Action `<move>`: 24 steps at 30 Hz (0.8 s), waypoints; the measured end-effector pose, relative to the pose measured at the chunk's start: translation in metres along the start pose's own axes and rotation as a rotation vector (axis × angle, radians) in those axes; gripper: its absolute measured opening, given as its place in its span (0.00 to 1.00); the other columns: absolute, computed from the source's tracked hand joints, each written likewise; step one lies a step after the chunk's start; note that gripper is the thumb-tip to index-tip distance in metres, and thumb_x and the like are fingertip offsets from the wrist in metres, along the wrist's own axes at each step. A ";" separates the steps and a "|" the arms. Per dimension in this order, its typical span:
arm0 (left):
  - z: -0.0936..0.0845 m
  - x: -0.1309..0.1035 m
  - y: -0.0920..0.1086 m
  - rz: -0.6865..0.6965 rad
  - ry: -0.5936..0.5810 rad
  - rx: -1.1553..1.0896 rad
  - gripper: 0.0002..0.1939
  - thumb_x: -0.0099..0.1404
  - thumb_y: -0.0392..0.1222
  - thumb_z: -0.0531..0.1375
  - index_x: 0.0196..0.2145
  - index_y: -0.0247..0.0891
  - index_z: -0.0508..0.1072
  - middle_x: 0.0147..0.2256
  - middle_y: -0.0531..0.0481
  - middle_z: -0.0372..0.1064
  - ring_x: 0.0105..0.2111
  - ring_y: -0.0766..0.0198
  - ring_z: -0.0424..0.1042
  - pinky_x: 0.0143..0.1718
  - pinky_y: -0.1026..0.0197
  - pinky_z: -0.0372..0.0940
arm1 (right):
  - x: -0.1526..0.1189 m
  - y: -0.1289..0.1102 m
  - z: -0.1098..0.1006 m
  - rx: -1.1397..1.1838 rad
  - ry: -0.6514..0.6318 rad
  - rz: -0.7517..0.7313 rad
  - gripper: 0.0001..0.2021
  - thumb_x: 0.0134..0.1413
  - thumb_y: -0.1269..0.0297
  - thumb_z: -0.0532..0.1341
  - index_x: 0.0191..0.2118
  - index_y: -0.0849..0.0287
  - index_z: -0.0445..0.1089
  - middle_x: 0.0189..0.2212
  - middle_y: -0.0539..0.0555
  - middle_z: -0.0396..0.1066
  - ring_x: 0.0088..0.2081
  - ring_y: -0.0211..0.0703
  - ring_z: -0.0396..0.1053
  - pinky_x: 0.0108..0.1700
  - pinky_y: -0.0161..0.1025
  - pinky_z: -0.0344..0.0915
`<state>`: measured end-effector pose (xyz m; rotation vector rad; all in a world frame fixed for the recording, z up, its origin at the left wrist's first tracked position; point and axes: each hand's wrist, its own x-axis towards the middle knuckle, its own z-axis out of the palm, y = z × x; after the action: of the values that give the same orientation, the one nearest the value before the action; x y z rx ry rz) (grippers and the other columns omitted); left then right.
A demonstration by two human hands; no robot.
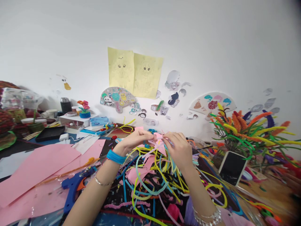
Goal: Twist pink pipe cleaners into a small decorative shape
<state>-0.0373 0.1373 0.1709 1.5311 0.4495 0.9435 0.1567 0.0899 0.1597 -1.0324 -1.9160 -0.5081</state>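
Both hands meet near the centre of the head view, above a heap of coloured pipe cleaners (150,191). My left hand (136,140), with a blue band and a thin bracelet on its arm, pinches the left side of a small pink piece (158,136). From the right, my right hand (179,147) closes its fingers on the same piece, with pale lilac strands at its fingertips. Pink paper scraps (138,172) lie in the heap below. The exact shape between the fingertips is too small to tell.
Pink sheets (39,169) and a blue glue gun (74,188) lie at left. A phone (232,168) leans before a vase of pipe-cleaner flowers (246,131) at right. A black tray (50,133) and a dark flask (66,105) stand at back left.
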 end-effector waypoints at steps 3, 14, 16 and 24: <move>-0.003 -0.001 0.000 -0.005 -0.032 0.104 0.09 0.52 0.39 0.66 0.31 0.33 0.78 0.29 0.46 0.75 0.29 0.65 0.72 0.35 0.63 0.66 | 0.001 0.001 -0.002 0.039 0.031 0.026 0.05 0.58 0.67 0.57 0.37 0.57 0.70 0.35 0.52 0.73 0.39 0.46 0.64 0.44 0.43 0.60; 0.011 -0.002 0.007 -0.017 0.032 0.160 0.14 0.52 0.36 0.66 0.39 0.34 0.76 0.29 0.49 0.73 0.28 0.67 0.72 0.35 0.63 0.67 | 0.001 0.007 0.011 0.495 0.100 0.463 0.16 0.49 0.64 0.62 0.46 0.55 0.65 0.45 0.58 0.64 0.42 0.47 0.67 0.41 0.44 0.68; 0.011 -0.001 0.005 -0.019 0.048 0.163 0.14 0.53 0.37 0.65 0.39 0.33 0.75 0.30 0.48 0.73 0.28 0.67 0.72 0.35 0.63 0.67 | 0.001 0.005 0.016 0.748 0.090 0.588 0.21 0.48 0.63 0.62 0.49 0.55 0.60 0.44 0.57 0.66 0.40 0.45 0.69 0.41 0.44 0.69; 0.009 0.009 -0.010 0.040 0.232 0.019 0.13 0.51 0.38 0.67 0.35 0.32 0.73 0.26 0.50 0.73 0.25 0.67 0.72 0.30 0.65 0.65 | 0.004 0.001 0.015 1.097 0.097 0.658 0.22 0.51 0.62 0.60 0.52 0.55 0.58 0.32 0.50 0.70 0.28 0.38 0.70 0.36 0.41 0.69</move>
<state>-0.0228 0.1402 0.1642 1.4580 0.5958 1.1577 0.1488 0.1024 0.1556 -0.7599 -1.3001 0.7834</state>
